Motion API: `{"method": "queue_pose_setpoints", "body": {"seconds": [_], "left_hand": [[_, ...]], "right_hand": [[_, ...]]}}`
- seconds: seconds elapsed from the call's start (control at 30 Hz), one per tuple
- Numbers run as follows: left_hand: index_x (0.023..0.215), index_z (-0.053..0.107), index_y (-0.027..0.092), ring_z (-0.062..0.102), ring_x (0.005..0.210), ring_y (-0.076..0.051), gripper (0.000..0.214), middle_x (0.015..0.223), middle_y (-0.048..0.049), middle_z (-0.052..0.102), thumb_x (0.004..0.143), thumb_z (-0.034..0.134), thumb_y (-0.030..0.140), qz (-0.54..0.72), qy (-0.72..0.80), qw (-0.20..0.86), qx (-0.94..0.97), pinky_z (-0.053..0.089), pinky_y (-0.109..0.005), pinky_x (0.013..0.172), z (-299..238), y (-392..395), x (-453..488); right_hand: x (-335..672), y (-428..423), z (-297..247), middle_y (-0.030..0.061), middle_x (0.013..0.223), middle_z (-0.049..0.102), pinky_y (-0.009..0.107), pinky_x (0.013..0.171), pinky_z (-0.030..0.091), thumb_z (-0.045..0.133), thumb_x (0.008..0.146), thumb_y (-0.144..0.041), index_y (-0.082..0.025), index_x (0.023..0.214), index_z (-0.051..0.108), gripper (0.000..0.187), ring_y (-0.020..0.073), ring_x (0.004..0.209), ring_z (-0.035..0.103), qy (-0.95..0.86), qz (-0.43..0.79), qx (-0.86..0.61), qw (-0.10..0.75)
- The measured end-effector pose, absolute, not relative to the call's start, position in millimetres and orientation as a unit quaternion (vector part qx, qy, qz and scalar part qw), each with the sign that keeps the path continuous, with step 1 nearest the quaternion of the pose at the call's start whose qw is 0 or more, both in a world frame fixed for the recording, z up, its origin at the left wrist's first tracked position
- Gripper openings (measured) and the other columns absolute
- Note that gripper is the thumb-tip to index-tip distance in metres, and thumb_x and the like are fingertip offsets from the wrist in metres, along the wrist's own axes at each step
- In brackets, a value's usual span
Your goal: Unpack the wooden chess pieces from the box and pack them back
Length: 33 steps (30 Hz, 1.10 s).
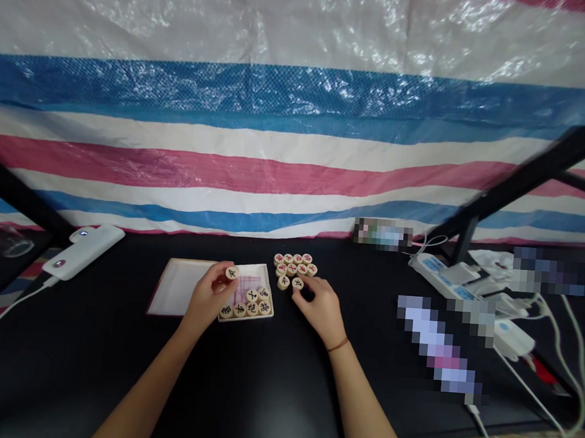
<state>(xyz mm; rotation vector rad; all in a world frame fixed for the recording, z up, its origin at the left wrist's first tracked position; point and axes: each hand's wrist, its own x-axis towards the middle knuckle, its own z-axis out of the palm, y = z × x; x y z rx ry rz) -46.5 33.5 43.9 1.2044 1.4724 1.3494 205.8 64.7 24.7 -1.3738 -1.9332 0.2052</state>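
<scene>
Left hand (210, 295) raised over a shallow white square tray (182, 285), thumb and fingertips pinching a single round pale wooden game disc with a dark character (232, 273), face up, held just above the tray's right half. Gripped at the rim, likely so the marked face stays readable.

Right hand (316, 304) resting on the black surface (261, 377) just right of the tray, fingers curled loosely, fingertips touching the nearest disc (297, 283) of a loose cluster of wooden discs (295, 266); whether that disc is actually pinched or merely touched cannot be told. Thin reddish band around the right wrist.

Inside the tray, seven dark-marked discs (251, 303) packed tight in the lower right corner, in two rows (kept together, apparently by colour of marking). In the cluster beyond the tray, about ten discs, mostly red-marked, touching one another; the two closest to the right hand look dark-marked. One disc in the air.

Further left, two white oblong power banks (84, 250), each with a cable or light, lying near the edge. To the right, a white power strip (449, 273) with several white cables. Behind everything, a striped plastic tarpaulin in blue, pink and white (300, 113).
</scene>
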Motion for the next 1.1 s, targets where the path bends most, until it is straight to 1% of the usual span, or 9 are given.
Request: {"method": "queue_pose_setpoints", "body": {"seconds": [0.1, 0.2, 0.33, 0.43, 0.57, 0.67, 0.77, 0.93, 1.1], "left_hand": [[0.107, 0.059, 0.019, 0.066, 0.084, -0.016, 0.039, 0.094, -0.0032, 0.068, 0.074, 0.065, 0.038, 0.509, 0.58, 0.382, 0.509, 0.053, -0.03, 0.08, 43.1, 31.2, -43.8], [0.105, 0.061, 0.021, 0.064, 0.076, -0.014, 0.031, 0.088, -0.0009, 0.067, 0.077, 0.064, 0.035, 0.45, 0.59, 0.316, 0.592, 0.052, -0.027, 0.074, 45.2, 26.7, -39.6], [0.096, 0.062, 0.022, 0.061, 0.076, -0.015, 0.019, 0.084, 0.0001, 0.065, 0.077, 0.066, 0.025, 0.403, 0.541, 0.182, 0.716, 0.051, -0.028, 0.074, 49.6, 19.0, -30.6], [0.094, 0.061, 0.022, 0.061, 0.079, -0.016, 0.015, 0.082, -0.0005, 0.065, 0.079, 0.062, 0.019, 0.399, 0.492, 0.132, 0.762, 0.051, -0.029, 0.076, 50.2, 13.9, -22.7], [0.095, 0.059, 0.022, 0.061, 0.077, -0.016, 0.013, 0.08, -0.0006, 0.064, 0.084, 0.057, 0.017, 0.383, 0.483, 0.111, 0.779, 0.052, -0.03, 0.075, 49.0, 11.0, -16.4], [0.108, 0.057, 0.023, 0.062, 0.084, -0.018, 0.023, 0.086, -0.0018, 0.065, 0.085, 0.059, 0.023, 0.365, 0.481, 0.111, 0.789, 0.052, -0.034, 0.081, 48.4, 12.5, -17.2], [0.121, 0.051, 0.023, 0.062, 0.092, -0.021, 0.037, 0.093, -0.0039, 0.066, 0.086, 0.06, 0.029, 0.358, 0.489, 0.11, 0.788, 0.05, -0.038, 0.087, 47.4, 15.0, -22.7], [0.118, 0.054, 0.023, 0.062, 0.09, -0.02, 0.029, 0.092, -0.004, 0.066, 0.09, 0.053, 0.028, 0.344, 0.511, 0.108, 0.78, 0.05, -0.037, 0.086, 44.3, 17.9, -31.1], [0.112, 0.059, 0.023, 0.062, 0.087, -0.02, 0.024, 0.088, -0.003, 0.067, 0.09, 0.05, 0.027, 0.343, 0.51, 0.103, 0.782, 0.051, -0.036, 0.083, 44.7, 18.4, -30.8]], "right_hand": [[205.5, 63.7, 23.5, 0.0049, 0.07, 0.063, 0.032, 0.067, 0.046, 0.057, 0.082, -0.03, -0.017, 0.088, 0.07, 0.019, 0.02, 0.069, 0.056, -0.77, 0.071, -0.546, 0.323], [202.4, 59.3, 31.8, 0.0031, 0.064, 0.058, 0.03, 0.063, 0.044, 0.058, 0.084, -0.037, -0.017, 0.088, 0.069, 0.024, 0.018, 0.064, 0.053, -0.761, 0.063, -0.549, 0.339], [183.7, 43.9, 49.3, 0.0024, 0.074, 0.061, 0.031, 0.069, 0.046, 0.061, 0.083, -0.039, -0.018, 0.099, 0.063, 0.026, 0.0174, 0.071, 0.057, -0.777, 0.144, -0.447, 0.419], [161.9, 30.0, 56.2, 0.0032, 0.084, 0.065, 0.031, 0.073, 0.048, 0.068, 0.079, -0.036, -0.02, 0.1, 0.06, 0.027, 0.018, 0.078, 0.06, -0.797, 0.21, -0.357, 0.439], [149.4, 23.7, 54.8, 0.0019, 0.082, 0.065, 0.029, 0.07, 0.049, 0.062, 0.081, -0.025, -0.022, 0.092, 0.06, 0.011, 0.016, 0.074, 0.06, -0.785, 0.22, -0.363, 0.451], [162.3, 31.8, 50.2, 0.0031, 0.083, 0.064, 0.03, 0.072, 0.048, 0.058, 0.082, -0.023, -0.021, 0.091, 0.059, 0.009, 0.0171, 0.077, 0.06, -0.762, 0.184, -0.427, 0.452], [183.6, 45.2, 44.2, 0.0042, 0.083, 0.062, 0.031, 0.074, 0.046, 0.054, 0.08, -0.02, -0.02, 0.089, 0.057, 0.01, 0.019, 0.078, 0.057, -0.739, 0.116, -0.523, 0.408], [199.5, 57.7, 33.9, 0.0036, 0.08, 0.06, 0.03, 0.071, 0.043, 0.054, 0.076, -0.019, -0.02, 0.083, 0.054, 0.007, 0.0193, 0.075, 0.054, -0.775, 0.106, -0.55, 0.292], [198.1, 59.5, 26.2, 0.0046, 0.084, 0.06, 0.031, 0.073, 0.044, 0.054, 0.08, -0.021, -0.02, 0.088, 0.053, 0.008, 0.0204, 0.078, 0.054, -0.772, 0.114, -0.553, 0.292]]}}
